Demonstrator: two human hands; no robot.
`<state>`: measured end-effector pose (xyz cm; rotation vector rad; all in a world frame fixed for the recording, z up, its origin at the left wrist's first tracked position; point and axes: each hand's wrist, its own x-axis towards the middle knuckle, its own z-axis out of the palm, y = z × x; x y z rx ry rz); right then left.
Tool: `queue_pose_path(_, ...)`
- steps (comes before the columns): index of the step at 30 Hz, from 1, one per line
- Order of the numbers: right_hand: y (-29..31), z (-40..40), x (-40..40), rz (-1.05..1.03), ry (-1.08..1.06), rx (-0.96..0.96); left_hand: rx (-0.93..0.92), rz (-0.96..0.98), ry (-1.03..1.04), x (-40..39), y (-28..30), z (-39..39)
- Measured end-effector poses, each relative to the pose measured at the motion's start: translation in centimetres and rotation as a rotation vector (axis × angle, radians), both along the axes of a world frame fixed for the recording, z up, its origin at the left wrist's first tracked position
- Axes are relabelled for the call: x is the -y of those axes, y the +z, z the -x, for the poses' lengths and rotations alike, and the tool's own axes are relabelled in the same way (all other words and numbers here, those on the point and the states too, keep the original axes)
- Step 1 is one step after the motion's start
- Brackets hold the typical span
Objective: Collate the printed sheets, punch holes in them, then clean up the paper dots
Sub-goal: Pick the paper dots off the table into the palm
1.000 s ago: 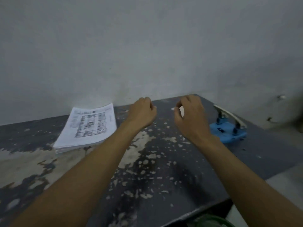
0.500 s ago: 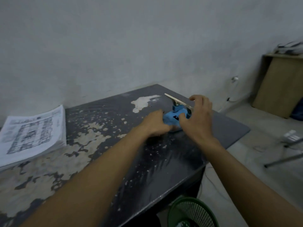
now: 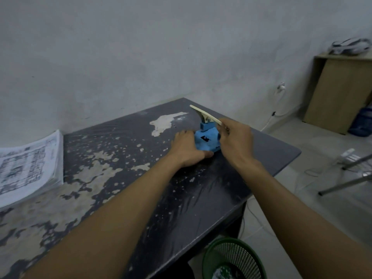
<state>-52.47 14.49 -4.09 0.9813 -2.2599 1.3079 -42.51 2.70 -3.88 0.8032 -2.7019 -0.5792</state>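
Observation:
A blue hole punch (image 3: 207, 139) with a cream lever (image 3: 202, 113) stands near the far right corner of the worn dark table (image 3: 181, 198); its lever is raised. My left hand (image 3: 186, 150) lies on the table against the punch's left side, thumb along its near edge, holding the base. Opposite it, my right hand (image 3: 236, 141) curls its fingers round the punch's right side just under the lever's tip. At the left edge of the table lies a thick stack of printed sheets (image 3: 26, 168). Pale flecks dot the tabletop; paper dots and chipped paint look alike.
A green mesh waste basket (image 3: 231, 258) stands on the floor under the table's near right corner. A wooden cabinet (image 3: 338, 97) is at the back right by the wall. Metal legs (image 3: 346, 182) and cables cross the floor on the right.
Both hands left the middle of the table and reached right to the hole punch, and now hold it. The view swung right, so the sheet stack sits at the left edge.

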Motion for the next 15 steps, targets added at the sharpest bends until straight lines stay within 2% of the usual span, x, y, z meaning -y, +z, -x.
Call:
queue_pose_path(7,1.9,-4.0,4.5,0.041,0.103,-0.056,-0.002,0.101,0.044,4.4,2.5,-5.1)
queue_pose_path(15,2.7,-11.8,11.5,-0.005,0.312,-0.088,0.121,0.162,0.176,10.6,3.5,-14.0)
